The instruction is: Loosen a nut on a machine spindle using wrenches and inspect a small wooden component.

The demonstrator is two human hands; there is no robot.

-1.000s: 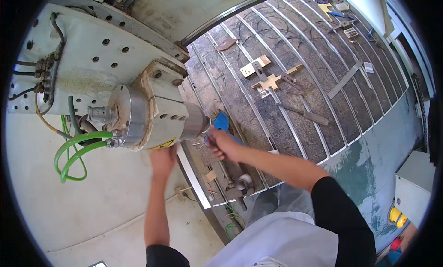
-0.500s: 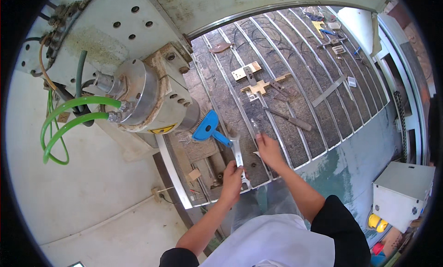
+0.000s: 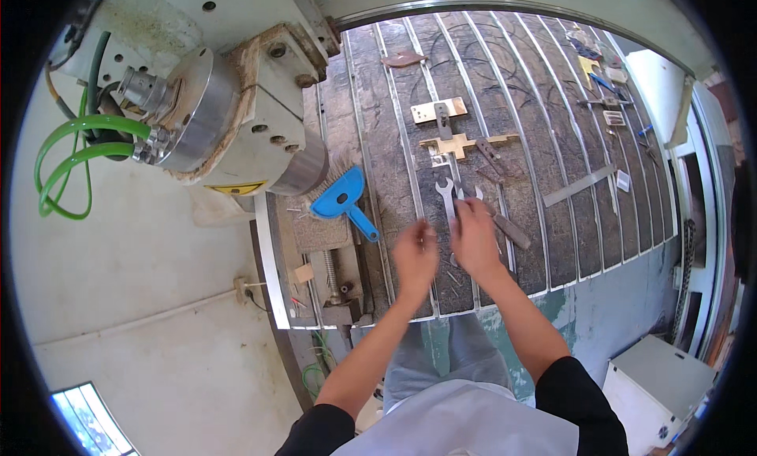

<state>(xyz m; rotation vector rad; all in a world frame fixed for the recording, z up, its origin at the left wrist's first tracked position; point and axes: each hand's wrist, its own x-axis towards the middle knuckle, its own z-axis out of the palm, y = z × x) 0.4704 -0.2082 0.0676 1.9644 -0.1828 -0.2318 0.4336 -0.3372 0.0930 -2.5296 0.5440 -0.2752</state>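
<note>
My two forearms reaching up from below, left hand [image 3: 415,255] blurred with fingers loosely spread, right hand [image 3: 475,237] close beside it, fingers curled

The open-end wrench [image 3: 446,199] is bare metal with a dull grey sheen. The slotted machine bed [image 3: 520,156] looks dark, rough and worn — its rails bright polished metal. The brush [image 3: 342,200] is glossy blue plastic; the hose [image 3: 67,140] smooth green plastic.
</note>
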